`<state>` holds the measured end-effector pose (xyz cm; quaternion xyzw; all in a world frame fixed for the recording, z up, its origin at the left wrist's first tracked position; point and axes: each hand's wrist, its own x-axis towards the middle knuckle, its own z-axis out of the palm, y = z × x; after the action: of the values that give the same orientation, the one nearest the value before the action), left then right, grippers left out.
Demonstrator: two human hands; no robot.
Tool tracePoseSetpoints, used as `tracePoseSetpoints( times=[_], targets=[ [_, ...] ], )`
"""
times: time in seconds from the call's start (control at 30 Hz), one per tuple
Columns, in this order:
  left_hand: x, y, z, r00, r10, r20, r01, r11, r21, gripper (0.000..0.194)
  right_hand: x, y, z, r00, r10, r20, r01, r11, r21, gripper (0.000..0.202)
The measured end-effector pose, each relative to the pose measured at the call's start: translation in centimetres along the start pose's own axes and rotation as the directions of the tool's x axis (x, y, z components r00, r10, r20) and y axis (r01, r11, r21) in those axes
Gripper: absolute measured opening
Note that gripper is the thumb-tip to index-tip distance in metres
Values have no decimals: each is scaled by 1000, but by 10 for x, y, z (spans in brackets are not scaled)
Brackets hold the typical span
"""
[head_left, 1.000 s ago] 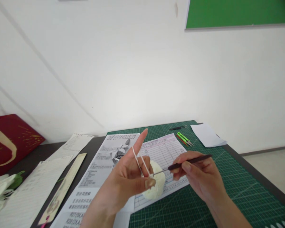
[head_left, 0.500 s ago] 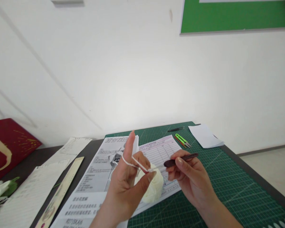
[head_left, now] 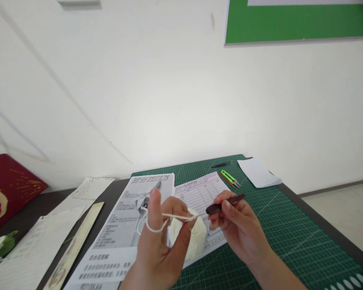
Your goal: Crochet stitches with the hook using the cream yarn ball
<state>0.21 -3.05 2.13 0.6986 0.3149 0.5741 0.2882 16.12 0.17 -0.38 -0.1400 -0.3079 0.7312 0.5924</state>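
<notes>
My left hand (head_left: pixel 161 241) has its index finger raised with white yarn (head_left: pixel 155 230) looped around it. Its thumb and other fingers pinch the small start of the yarn work (head_left: pixel 191 218). In my right hand (head_left: pixel 237 221) is a crochet hook with a dark brown handle (head_left: pixel 214 208), held like a pen. The hook's thin shaft points left and reaches the yarn at the left fingertips; its very tip is too small to make out. Behind the left hand sits a cream yarn ball (head_left: pixel 196 241), partly hidden by the fingers.
Printed sheets (head_left: pixel 105 257) and a ruled form (head_left: pixel 196 189) lie on the green cutting mat (head_left: pixel 275 225). Green thread snips (head_left: pixel 229 178), a dark thin tool (head_left: pixel 221 165) and white paper (head_left: pixel 258 173) are farther back. At left are a ruler (head_left: pixel 75 245), handwritten sheets (head_left: pixel 42 241) and a red bag (head_left: pixel 12 185).
The left index finger has bent lower, and the yarn strand from it now runs flatter toward the hook. The hook's shaft now shows between the hands. The whole view has shifted slightly.
</notes>
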Motion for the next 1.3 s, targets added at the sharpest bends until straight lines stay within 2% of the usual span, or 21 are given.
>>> tracePoseSetpoints(
  times=[0.07,0.13,0.23,0.3,0.37,0.43,0.5,0.57,0.73,0.8,0.87,0.97,1.0,1.07,1.13,1.2,1.3],
  targets=[
    [3,1,2,998,-66,-10,65,994,-85,92,-2,-3,0,997,-77,5,77,995,-70,9],
    [5,2,1,996,-87,-1,87,995,-48,93,-3,-5,0,992,-126,6,126,982,-138,9],
    [4,-1,-1,996,-91,22,89,994,59,95,-3,-6,0,991,-132,-6,128,974,-186,12],
    [3,-4,2,994,-105,21,103,992,72,94,-2,-4,1,993,-115,-29,107,976,-189,15],
    [1,-6,8,992,-121,-44,122,992,34,91,-1,0,2,993,-103,-60,90,977,-192,16],
    [0,-8,17,973,-150,-176,147,989,-30,86,-1,3,2,988,-120,-99,98,974,-202,16],
    [0,-8,26,928,-221,-299,199,975,-101,84,-2,7,2,978,-169,-118,139,963,-231,13],
    [1,-8,32,886,-296,-358,254,954,-160,87,-4,10,2,967,-235,-98,201,940,-277,10],
    [3,-7,33,817,-418,-397,317,901,-296,95,-12,16,2,920,-391,-17,338,818,-466,8],
    [3,-7,32,809,-427,-405,309,894,-326,96,-16,17,3,896,-442,33,385,740,-552,17],
    [3,-7,31,804,-433,-408,303,888,-345,97,-20,18,3,863,-488,131,456,641,-618,27],
    [4,-6,29,803,-458,-381,319,871,-374,98,-22,18,3,830,-497,253,524,539,-660,35],
    [5,-5,29,805,-466,-367,325,864,-386,99,-21,18,3,838,-492,237,511,553,-658,34],
    [7,-2,27,808,-484,-335,335,846,-414,102,-18,18,2,881,-456,128,433,667,-606,26],
    [9,1,26,810,-513,-285,353,814,-462,105,-13,15,1,935,-353,16,318,821,-474,15],
    [11,5,25,809,-547,-215,378,764,-523,104,-9,12,1,972,-229,-45,204,927,-314,10],
    [14,9,25,797,-589,-134,402,683,-610,100,-3,7,0,991,-105,-80,92,984,-151,13]
  ],
)
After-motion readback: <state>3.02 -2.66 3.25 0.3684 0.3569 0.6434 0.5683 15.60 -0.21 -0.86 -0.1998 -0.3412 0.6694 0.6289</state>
